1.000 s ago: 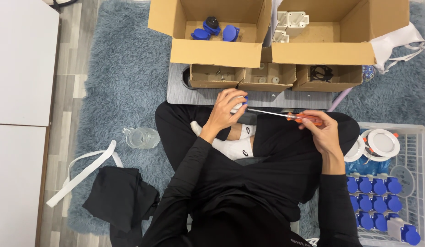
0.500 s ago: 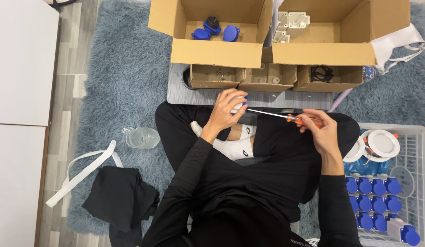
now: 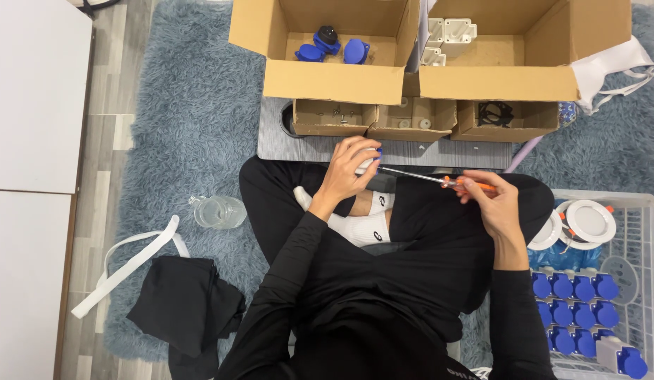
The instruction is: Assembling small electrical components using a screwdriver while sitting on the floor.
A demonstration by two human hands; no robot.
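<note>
I sit cross-legged on a blue shaggy rug. My left hand (image 3: pixel 349 167) is closed around a small white and blue plastic part (image 3: pixel 370 162), mostly hidden by the fingers. My right hand (image 3: pixel 490 204) grips the orange handle of a screwdriver (image 3: pixel 439 180). Its thin metal shaft runs left and its tip meets the part in my left hand. Both hands hover over my lap, just in front of a grey board (image 3: pixel 411 150).
Two large open cardboard boxes (image 3: pixel 332 81) (image 3: pixel 496 83) stand ahead, one with blue parts, one with white parts. Three small cardboard trays (image 3: pixel 406 119) sit on the grey board. A white wire basket (image 3: pixel 643 281) with blue-capped parts is at my right. A clear bottle (image 3: pixel 218 211) and black cloth (image 3: pixel 183 302) lie left.
None of note: the hands and the screwdriver stay in nearly the same place, with only slight shifts of the right hand.
</note>
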